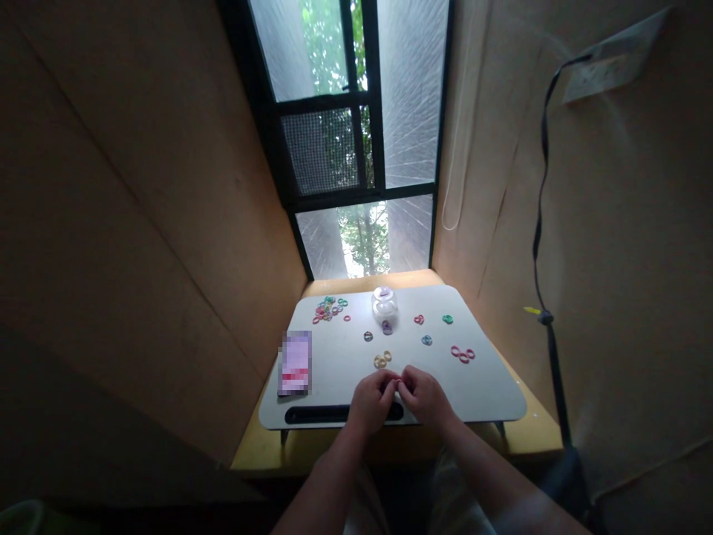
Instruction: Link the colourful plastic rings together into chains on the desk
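My left hand [372, 400] and my right hand [424, 395] meet above the near edge of a white lap table [334, 371]. Their fingertips are pinched together on a small red ring [397, 381], most of which the fingers hide. Just beyond them lie a few yellow rings [382, 361]. Farther right is a group of red rings [463, 354], with blue rings [426, 340], green rings [448, 319] and another red cluster [419, 319] behind. Dark rings [368, 336] and purple rings [387, 327] sit near the middle.
A clear round jar [384, 305] stands at the back. Mixed coloured rings [328, 309] are heaped at back left, with one loose red ring [347, 318] beside them. A phone [295, 364] lies at left. A black slot [317, 414] runs along the front edge. Walls enclose both sides.
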Demonstrator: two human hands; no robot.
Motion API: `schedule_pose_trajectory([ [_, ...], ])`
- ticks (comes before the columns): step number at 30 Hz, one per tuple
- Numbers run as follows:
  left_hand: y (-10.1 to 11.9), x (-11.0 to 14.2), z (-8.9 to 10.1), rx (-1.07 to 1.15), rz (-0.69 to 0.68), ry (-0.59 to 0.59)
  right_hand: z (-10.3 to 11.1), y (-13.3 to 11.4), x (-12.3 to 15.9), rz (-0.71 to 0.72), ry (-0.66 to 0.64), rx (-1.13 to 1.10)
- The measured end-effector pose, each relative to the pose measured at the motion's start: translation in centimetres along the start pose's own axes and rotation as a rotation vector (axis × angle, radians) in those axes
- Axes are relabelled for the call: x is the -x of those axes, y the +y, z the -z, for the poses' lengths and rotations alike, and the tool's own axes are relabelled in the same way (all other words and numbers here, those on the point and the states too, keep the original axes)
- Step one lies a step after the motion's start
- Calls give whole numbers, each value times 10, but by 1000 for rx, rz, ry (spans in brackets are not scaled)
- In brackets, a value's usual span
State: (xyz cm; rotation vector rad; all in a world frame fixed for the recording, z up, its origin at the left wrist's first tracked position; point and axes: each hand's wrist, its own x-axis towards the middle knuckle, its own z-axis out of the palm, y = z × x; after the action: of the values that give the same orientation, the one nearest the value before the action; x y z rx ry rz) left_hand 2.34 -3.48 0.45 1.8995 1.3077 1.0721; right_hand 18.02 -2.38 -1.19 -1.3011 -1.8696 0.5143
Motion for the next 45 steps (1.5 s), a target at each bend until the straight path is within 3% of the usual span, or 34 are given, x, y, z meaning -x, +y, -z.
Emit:
schedule_pose_trajectory([
  [7, 0, 0, -1, 1, 37, 44, 3, -3, 2, 16, -36, -56],
  [45, 5, 5, -3, -165, 59, 19, -1, -3, 5, 8, -50, 27],
])
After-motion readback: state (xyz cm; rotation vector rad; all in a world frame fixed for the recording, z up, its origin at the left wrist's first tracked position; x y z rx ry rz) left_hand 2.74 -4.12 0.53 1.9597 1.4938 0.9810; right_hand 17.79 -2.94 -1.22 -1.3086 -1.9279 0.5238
